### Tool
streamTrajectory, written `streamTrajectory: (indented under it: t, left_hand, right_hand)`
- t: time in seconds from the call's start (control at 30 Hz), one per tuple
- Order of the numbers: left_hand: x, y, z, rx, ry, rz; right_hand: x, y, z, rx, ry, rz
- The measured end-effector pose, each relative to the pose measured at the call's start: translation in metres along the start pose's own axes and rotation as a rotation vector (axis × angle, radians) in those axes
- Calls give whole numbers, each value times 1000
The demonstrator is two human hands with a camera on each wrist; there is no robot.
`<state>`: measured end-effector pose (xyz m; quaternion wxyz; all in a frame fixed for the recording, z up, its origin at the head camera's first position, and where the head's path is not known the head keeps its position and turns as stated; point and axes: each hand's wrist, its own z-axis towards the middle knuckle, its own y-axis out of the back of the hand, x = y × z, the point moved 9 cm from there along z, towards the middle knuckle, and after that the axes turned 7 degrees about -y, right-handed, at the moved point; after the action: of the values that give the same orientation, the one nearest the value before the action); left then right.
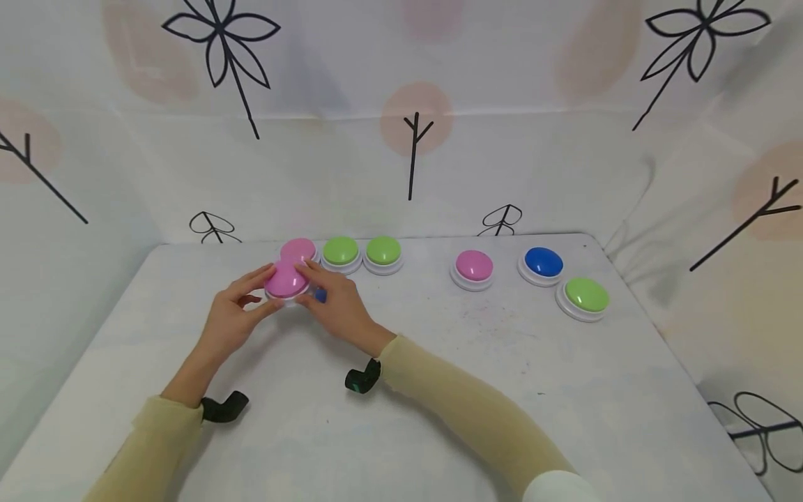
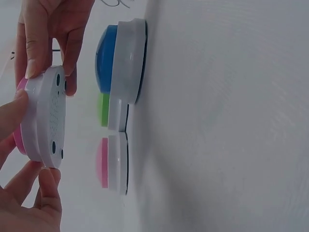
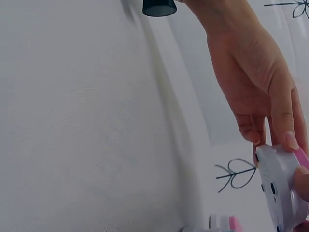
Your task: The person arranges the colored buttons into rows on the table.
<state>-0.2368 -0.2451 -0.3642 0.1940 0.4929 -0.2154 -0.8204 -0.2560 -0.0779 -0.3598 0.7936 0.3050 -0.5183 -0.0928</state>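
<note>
Both hands hold one pink dome button with a white round base, raised above the white table. My left hand pinches its left edge, and my right hand pinches its right edge. In the left wrist view, the underside of the held button shows small dark feet and speaker holes. A blue button is mostly hidden behind the right hand. Just behind the held one sits another pink button, with a green button and a second green button to its right.
On the table's right side stand a pink button, a blue button and a green button, set apart from the left cluster. Patterned white cloth hangs behind and at the sides of the table.
</note>
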Motion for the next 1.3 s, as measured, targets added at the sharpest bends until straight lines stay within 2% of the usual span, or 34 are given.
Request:
streamTrajectory:
  t: [0.47, 0.8, 1.1, 1.3]
  left_hand:
    - [-16, -22, 0, 93, -16, -27]
    - [-37, -38, 5, 122, -36, -33]
    - [-30, -54, 9, 131, -74, -98]
    - [-36, -64, 11, 149, -64, -102]
  right_hand:
    - [-21, 20, -15, 26, -25, 37]
    - [-29, 36, -29, 48, 19, 131]
    - [-39, 48, -38, 48, -31, 158]
    - [-45, 57, -43, 34, -48, 163]
